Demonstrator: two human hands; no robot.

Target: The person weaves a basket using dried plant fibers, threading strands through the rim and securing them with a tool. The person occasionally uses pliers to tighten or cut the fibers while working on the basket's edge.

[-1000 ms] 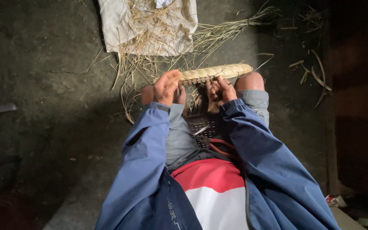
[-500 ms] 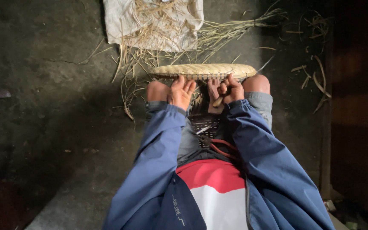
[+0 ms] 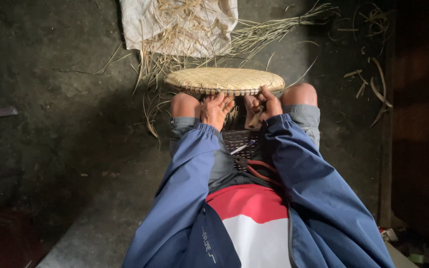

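A round woven bamboo tray [image 3: 224, 79] rests across my bare knees, tilted a little so its flat top shows. My left hand [image 3: 215, 109] sits under its near rim with fingers spread against the weave. My right hand [image 3: 263, 105] grips the rim beside it and holds a short wooden-handled tool, its end hidden in the fist. Both arms wear blue jacket sleeves.
A white cloth sack [image 3: 179, 25] with dry straw strips lies on the dark floor beyond the tray. Loose bamboo strips [image 3: 274, 30] fan out to the right. A dark woven stool seat [image 3: 239, 146] shows between my thighs, with a thin blade lying on it.
The tray has tipped from edge-on to show its flat top. Both hands slid along the near rim and stay beneath it.
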